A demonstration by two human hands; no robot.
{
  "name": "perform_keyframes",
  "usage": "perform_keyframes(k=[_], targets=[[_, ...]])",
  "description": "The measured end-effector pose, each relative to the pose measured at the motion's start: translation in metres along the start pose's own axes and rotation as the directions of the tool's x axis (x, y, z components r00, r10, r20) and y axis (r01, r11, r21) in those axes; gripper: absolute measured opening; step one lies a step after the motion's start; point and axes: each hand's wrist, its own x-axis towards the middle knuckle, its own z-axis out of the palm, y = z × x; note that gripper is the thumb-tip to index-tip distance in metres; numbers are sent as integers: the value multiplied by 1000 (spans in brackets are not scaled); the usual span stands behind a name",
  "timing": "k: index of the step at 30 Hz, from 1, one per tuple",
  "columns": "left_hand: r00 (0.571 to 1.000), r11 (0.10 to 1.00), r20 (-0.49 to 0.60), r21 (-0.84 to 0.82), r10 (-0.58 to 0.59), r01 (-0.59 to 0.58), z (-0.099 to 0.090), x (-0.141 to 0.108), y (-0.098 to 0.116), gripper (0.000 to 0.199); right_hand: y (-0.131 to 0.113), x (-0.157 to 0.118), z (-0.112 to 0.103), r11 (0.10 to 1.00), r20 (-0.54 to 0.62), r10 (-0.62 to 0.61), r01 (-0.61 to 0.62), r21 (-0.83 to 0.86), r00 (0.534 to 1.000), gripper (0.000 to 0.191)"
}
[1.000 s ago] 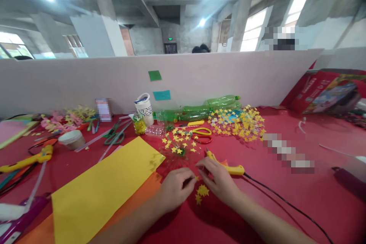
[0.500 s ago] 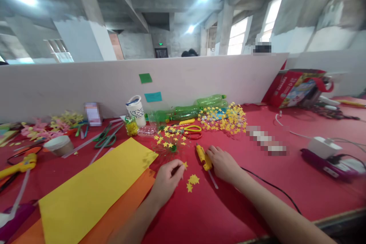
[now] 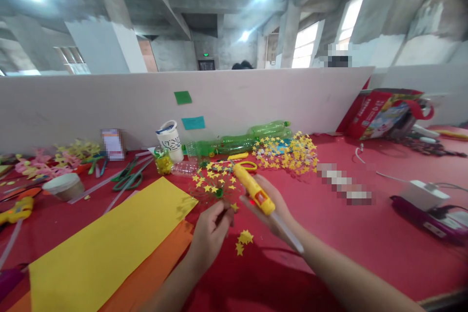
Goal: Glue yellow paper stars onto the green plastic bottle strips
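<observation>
My right hand [image 3: 275, 196] is wrapped round a yellow hot glue gun [image 3: 249, 181], raised over the red table, with a clear glue stick [image 3: 290, 235] sticking out of its back end. Between the pinched fingertips of my left hand [image 3: 209, 231] is a small yellow star [image 3: 234, 207]. Just beyond that hand stands a spray of thin stems tipped with yellow stars [image 3: 214, 180] on a green base. A small pile of loose yellow stars [image 3: 245, 237] lies on the table between my forearms.
Yellow card sheet [image 3: 109, 248] and orange sheet [image 3: 164, 258] lie left. Behind are green plastic bottles [image 3: 239, 144], a white cup [image 3: 170, 142], green-handled scissors [image 3: 127, 181] and a larger star cluster [image 3: 292, 151]. A purple power strip [image 3: 420, 217] sits right, a paper cup [image 3: 64, 187] left.
My right hand has picked the glue gun up off the table and tilted it above the surface. My left hand keeps its pinch on the star, almost in place.
</observation>
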Motion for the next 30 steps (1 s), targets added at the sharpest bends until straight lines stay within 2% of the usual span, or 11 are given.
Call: perform_keyframes(k=[2,5,13,22,27,30], targets=[[1000,1000,-4,14,-28,28,4,-4,-11,24,-3,-11,13,996,77,35,-41,76,996,13],[997,998,61,44,-38,35,5,-7,-19,24,-1,-27,22,991,145,31,-49,122,989,16],[998,986,70,168,9,-21,5,-7,-17,21,11,-35,30,958,114,144,-167,232,983,14],[993,993,73,-57,-97,101,4,-9,-16,18,11,-38,32,942,94,131,-154,297,987,15],[994,992,62,-79,-95,100,4,-8,-14,16,6,-34,27,964,100,120,-140,226,988,13],[996,988,5,-125,-87,87,-2,-6,-13,17,-1,-26,17,991,86,38,-48,123,996,10]])
